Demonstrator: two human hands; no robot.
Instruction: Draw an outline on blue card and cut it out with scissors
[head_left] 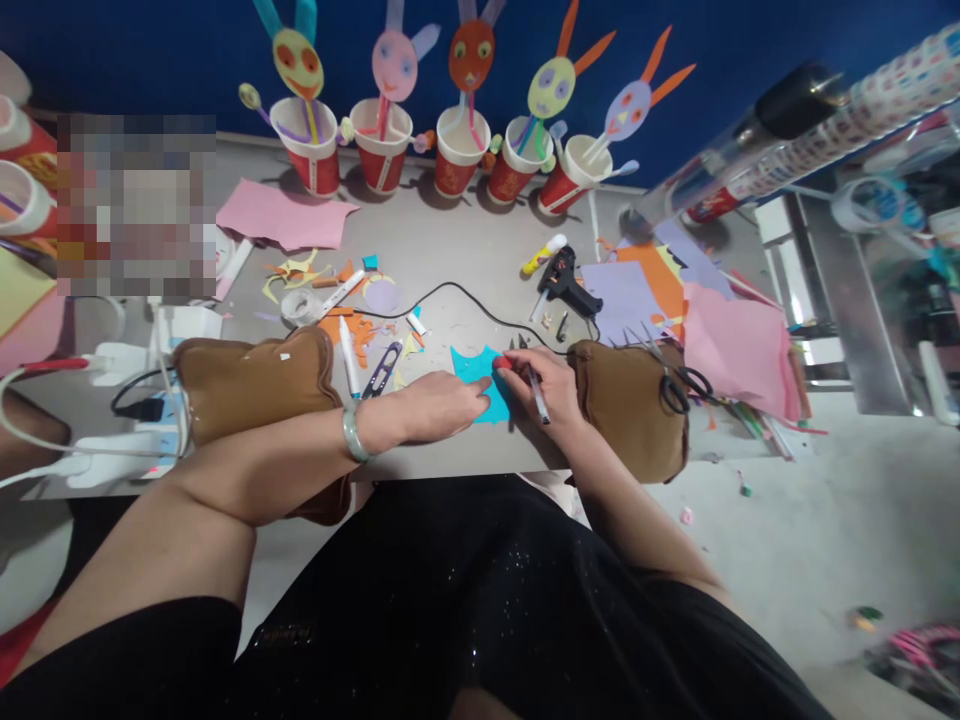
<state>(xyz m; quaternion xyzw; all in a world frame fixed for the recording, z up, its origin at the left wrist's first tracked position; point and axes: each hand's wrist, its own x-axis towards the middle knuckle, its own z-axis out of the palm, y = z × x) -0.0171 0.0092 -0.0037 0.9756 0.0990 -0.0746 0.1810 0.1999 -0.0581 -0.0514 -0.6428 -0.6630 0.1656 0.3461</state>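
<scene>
A piece of bright blue paper [466,366] with a curved cut edge lies on the table in front of me. My left hand [442,405] reaches over it from the left, fingers bent and fingertips pressing on it. At the paper's right side is my right hand [546,385], closed, with a clear-barrelled pen [539,398] between its fingers. A small red round object [501,363] shows at the right fingertips; its kind is unclear. Thread snips [382,368] and a white marker [349,357] lie beyond my left forearm.
Brown cushions [255,385] lie under both forearms; scissors [679,388] rest on the right one. A black glue gun [568,283] with its cord, paper scraps [360,335], and purple sheets [626,300] cover the table. Red cups [459,165] with paper rabbit figures line the back.
</scene>
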